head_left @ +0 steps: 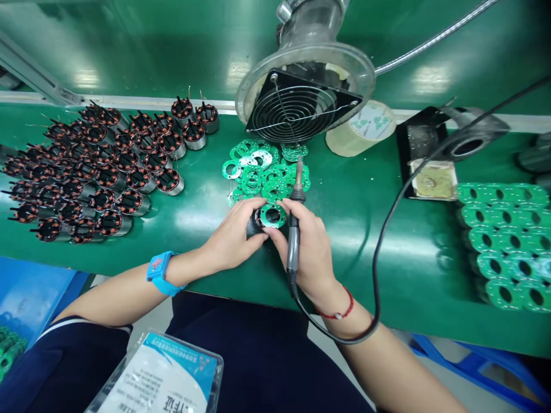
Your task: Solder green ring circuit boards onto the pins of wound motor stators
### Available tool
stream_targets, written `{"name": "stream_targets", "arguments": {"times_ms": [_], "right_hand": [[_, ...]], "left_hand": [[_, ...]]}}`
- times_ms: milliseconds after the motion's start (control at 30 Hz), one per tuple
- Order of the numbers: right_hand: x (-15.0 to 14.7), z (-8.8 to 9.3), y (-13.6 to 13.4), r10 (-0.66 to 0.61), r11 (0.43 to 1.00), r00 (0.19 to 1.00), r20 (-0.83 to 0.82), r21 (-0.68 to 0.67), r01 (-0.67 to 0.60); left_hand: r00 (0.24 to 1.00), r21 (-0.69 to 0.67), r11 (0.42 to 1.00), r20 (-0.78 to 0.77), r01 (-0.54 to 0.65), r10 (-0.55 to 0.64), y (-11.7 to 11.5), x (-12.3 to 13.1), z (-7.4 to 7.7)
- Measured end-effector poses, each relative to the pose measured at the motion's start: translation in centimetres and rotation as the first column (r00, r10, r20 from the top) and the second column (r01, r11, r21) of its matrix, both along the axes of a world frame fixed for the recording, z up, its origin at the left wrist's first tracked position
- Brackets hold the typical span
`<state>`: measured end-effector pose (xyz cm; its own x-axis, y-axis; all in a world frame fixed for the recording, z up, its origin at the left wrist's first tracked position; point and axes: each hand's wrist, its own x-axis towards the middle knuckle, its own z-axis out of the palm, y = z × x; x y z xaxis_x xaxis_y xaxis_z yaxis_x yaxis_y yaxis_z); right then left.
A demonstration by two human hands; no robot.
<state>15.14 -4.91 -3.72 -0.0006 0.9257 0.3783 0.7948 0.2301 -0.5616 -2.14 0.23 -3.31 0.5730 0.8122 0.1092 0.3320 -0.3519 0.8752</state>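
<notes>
Between my two hands is a motor stator with a green ring-shaped circuit board [280, 220] on its top. My left hand [236, 232] grips its left side with thumb and fingers. My right hand [310, 246] holds a soldering iron [294, 241], its tip pointing away from me, while the thumb and a fingertip touch the board's right edge. Just beyond my fingers lies a loose pile of green ring boards [253, 175], a few showing white faces. The stator's body is mostly hidden by my left hand and the board.
Rows of copper-wound stators [107, 172] fill the left of the green bench [206, 212]. A fan in a clear extraction hood [301, 109] hangs over the back. Behind stand a tape roll [361, 129] and iron stand with sponge [433, 179]. Stacked board-topped units [508, 241] are right; the iron's cable [376, 275] loops over my forearm.
</notes>
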Motion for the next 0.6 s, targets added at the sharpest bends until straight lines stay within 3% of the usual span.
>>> {"name": "stream_targets", "arguments": {"times_ms": [133,233,333,433,533,600], "right_hand": [[0.1,0.0,0.2,0.012,1.0,1.0,0.015,-0.026,-0.012],[0.3,0.1,0.5,0.057,0.998,0.998,-0.001,-0.024,-0.057],[0.9,0.3,0.6,0.109,0.994,0.992,-0.067,-0.011,-0.11],[1.5,0.6,0.6,0.073,0.997,0.991,-0.116,0.031,-0.07],[1.7,0.9,0.4,0.031,0.996,0.988,-0.15,0.088,-0.018],[1.5,1.1,0.1,0.04,0.995,0.977,-0.209,0.097,-0.02]], "left_hand": [[0.994,-0.213,0.977,0.104,0.009,0.013,0.5,-0.2,0.2],[0.992,-0.24,0.97,0.124,0.046,-0.016,1.0,-0.4,0.1],[0.998,-0.074,0.995,0.003,0.07,-0.07,1.2,-0.3,-0.1],[0.98,0.136,0.985,-0.185,0.103,-0.077,1.3,-0.1,-0.3],[0.97,0.341,0.933,-0.241,0.112,-0.028,1.5,-0.2,-0.4],[0.983,0.504,0.858,-0.181,0.097,-0.005,1.5,-0.3,-0.2]]}}
